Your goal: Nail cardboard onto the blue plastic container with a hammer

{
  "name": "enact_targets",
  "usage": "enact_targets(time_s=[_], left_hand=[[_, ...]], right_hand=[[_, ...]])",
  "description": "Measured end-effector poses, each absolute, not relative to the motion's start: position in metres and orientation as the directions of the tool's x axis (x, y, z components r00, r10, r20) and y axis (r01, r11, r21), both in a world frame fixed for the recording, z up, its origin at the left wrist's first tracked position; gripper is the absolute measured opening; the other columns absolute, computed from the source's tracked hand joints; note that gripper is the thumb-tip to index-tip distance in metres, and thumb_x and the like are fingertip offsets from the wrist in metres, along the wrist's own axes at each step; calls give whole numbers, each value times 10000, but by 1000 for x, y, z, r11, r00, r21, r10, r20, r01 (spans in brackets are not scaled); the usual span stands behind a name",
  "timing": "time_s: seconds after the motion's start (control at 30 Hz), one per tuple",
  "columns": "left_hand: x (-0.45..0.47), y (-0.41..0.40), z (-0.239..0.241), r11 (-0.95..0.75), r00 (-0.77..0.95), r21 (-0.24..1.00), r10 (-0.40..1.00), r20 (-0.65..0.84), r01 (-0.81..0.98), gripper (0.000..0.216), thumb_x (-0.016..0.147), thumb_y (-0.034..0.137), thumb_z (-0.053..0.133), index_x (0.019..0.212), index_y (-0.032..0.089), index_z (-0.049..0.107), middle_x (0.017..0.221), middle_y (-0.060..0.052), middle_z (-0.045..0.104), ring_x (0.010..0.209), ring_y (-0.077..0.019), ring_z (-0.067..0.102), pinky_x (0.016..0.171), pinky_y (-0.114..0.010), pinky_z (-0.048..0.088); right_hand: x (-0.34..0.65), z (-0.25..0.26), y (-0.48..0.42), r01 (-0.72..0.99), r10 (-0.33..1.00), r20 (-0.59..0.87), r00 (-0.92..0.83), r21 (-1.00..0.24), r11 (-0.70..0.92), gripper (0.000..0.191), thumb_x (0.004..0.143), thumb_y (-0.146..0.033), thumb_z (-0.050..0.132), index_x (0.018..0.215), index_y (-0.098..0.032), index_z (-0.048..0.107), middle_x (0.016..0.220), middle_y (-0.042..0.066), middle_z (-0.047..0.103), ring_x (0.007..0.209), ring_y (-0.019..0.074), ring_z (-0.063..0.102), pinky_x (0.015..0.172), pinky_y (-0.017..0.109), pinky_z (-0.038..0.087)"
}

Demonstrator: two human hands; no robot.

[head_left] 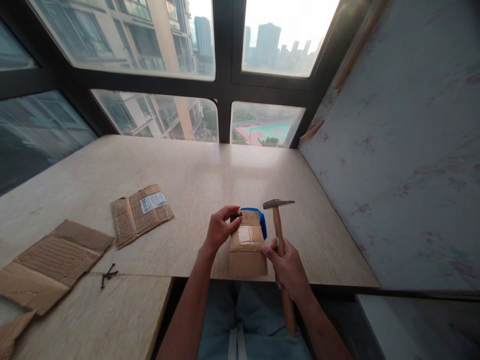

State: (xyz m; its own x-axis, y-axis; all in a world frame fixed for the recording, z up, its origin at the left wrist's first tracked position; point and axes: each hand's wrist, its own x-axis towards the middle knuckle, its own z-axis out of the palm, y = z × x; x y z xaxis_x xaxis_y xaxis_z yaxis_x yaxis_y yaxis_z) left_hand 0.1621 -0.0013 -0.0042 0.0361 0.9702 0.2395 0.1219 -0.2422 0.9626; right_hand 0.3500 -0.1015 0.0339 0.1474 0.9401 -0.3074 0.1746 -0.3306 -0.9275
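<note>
My left hand (219, 229) pinches a small dark nail (236, 215) upright at the top left corner of a folded cardboard piece (247, 250) lying near the table's front edge. A blue object (261, 220) shows under the cardboard's far end. My right hand (287, 267) is closed round the wooden handle of a hammer (277, 225), whose metal head is raised just right of the cardboard, a little apart from the nail.
A flattened cardboard piece with a white label (141, 212) lies to the left, a larger torn one (52, 262) at the far left. Several dark nails (108, 274) lie on the pale table (187, 175). Windows stand behind; a patterned wall (405, 150) rises at right.
</note>
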Motion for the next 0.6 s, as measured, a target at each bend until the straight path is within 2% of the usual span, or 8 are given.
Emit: enact_targets(time_s=[0.1,0.23,0.33,0.5,0.6], left_hand=[[162,0,-3,-236,57,964,971,230,123,273,747,269,730,999,169,698,945,-68,750,862,-194,721,821,-343,607],[162,0,-3,-244,53,964,969,240,104,263,748,277,730,986,169,702,940,-70,754,862,-195,723,830,-352,607],[161,-1,-5,-240,52,966,970,236,92,283,747,293,733,999,166,703,961,-80,752,888,-199,721,859,-361,598],[159,-2,-9,-218,41,975,975,217,31,314,742,325,744,1007,162,701,991,-89,747,920,-204,715,896,-376,582],[159,-2,-10,-200,43,980,979,200,8,327,740,334,752,1011,159,698,995,-93,743,914,-205,713,881,-368,584]], right_hand=[[353,30,-103,194,937,-314,152,-920,-340,417,786,-583,636,806,-236,406,452,-121,407,223,68,336,210,177,241],[360,38,-103,302,932,-258,255,-894,-330,435,797,-637,599,811,-234,436,460,-105,398,249,77,351,224,191,256],[365,52,-103,287,941,-215,260,-914,-288,463,798,-673,581,789,-234,434,479,-99,385,265,68,335,232,189,245],[362,74,-98,131,955,-296,-29,-948,-290,474,836,-687,534,783,-228,424,473,-101,398,242,43,270,223,173,211],[355,81,-94,193,936,-319,-146,-938,-290,460,855,-670,525,844,-214,465,455,-102,400,243,45,280,226,164,217]])
